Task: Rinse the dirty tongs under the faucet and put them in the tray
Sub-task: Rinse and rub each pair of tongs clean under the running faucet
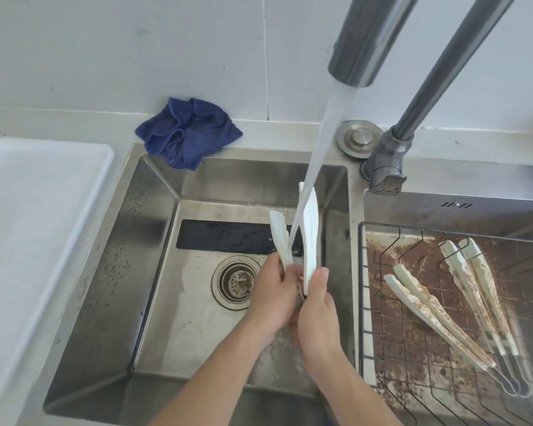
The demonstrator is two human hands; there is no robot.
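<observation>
- The left hand (pixel 273 295) grips the left arm of a pair of white tongs (pixel 309 238), fingers curled round its lower part.
- The right hand (pixel 316 315) grips the right arm of the same pair, thumb laid up along it.
- The tongs stand roughly upright over the left sink basin (pixel 154 272), tips up and spread apart, the hinge end hidden between the hands.
- Water runs from the faucet (pixel 363 47) and strikes between the two arms of the tongs, close to the right one.
- The white tray (pixel 37 241) sits on the surface left of the sink.
- Two more pairs of dirty tongs (pixel 437 315), smeared with brown, lie in a black wire rack (pixel 382 333) over the right basin, whose floor is stained brown.
- A crumpled blue cloth (pixel 186 133) lies on the sink's back rim, against the wall.
- A round drain strainer (pixel 236 282) sits in the left basin floor, just left of the hands.
</observation>
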